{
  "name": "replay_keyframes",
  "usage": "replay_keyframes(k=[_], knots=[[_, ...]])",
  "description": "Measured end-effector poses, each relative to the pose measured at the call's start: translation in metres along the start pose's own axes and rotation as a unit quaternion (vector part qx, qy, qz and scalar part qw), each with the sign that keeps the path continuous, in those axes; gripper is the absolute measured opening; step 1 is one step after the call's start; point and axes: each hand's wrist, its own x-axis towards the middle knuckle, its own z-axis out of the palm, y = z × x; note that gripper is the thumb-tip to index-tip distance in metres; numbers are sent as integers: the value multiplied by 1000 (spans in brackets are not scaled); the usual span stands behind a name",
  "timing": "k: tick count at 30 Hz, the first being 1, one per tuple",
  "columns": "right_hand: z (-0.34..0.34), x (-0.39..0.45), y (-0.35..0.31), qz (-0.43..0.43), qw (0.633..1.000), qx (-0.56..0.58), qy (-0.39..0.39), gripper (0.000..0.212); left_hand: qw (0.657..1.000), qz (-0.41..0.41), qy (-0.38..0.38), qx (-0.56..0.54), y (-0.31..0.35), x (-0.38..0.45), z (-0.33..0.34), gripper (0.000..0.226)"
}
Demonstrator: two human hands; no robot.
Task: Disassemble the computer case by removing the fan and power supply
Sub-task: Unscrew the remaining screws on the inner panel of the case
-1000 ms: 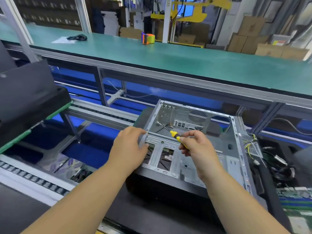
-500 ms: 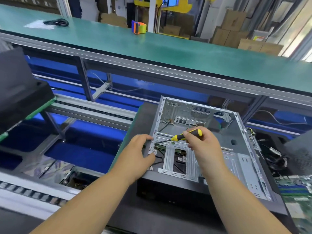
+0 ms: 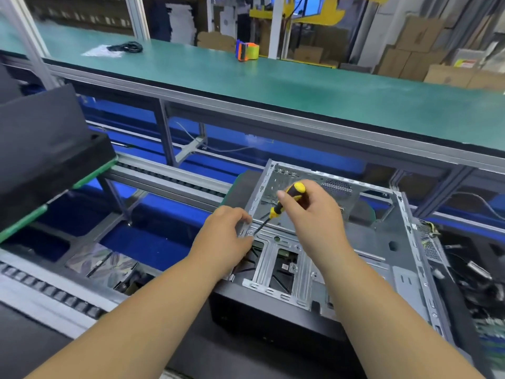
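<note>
An open grey computer case (image 3: 382, 258) lies on its side in front of me, its metal drive cage (image 3: 278, 263) nearest. My right hand (image 3: 311, 214) grips a yellow-and-black screwdriver (image 3: 284, 202), tilted so the tip rests on a screw (image 3: 250, 232) at the cage's left corner. My left hand (image 3: 224, 239) clasps the case's left edge beside that screw. Neither a fan nor a power supply shows inside the case.
A long green bench (image 3: 273, 86) crosses behind, carrying an orange-and-green tape roll (image 3: 247, 50) and a black cable (image 3: 127, 47). A black unit on a green-edged tray (image 3: 49, 157) sits at left. Loose cables and parts (image 3: 470, 269) lie right of the case. Conveyor rails (image 3: 169, 179) run below.
My right hand has raised the screwdriver handle and swung it steeper, bringing the tip down onto the corner screw. My left hand has stayed on the case edge.
</note>
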Motion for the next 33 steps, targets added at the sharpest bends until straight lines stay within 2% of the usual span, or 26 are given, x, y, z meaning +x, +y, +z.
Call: replay_keyframes(k=[3,7,13,25,29,33], knots=[[2,7,-3,-37,999,-27,-19,22,999,6,14,51,9,8,5,29],[5,13,-4,-36,996,-60,-47,21,995,41,39,78,9,7,9,26],[6,25,-16,-69,977,-183,-86,26,992,72,47,88,9,6,9,21],[7,30,-23,-77,967,-214,-119,28,992,67,32,101,9,5,9,18],[7,35,-28,-96,965,-217,-112,23,992,69,36,96,8,4,9,16],[11,34,-31,-90,955,-240,-148,22,992,71,35,95,9,5,8,15]])
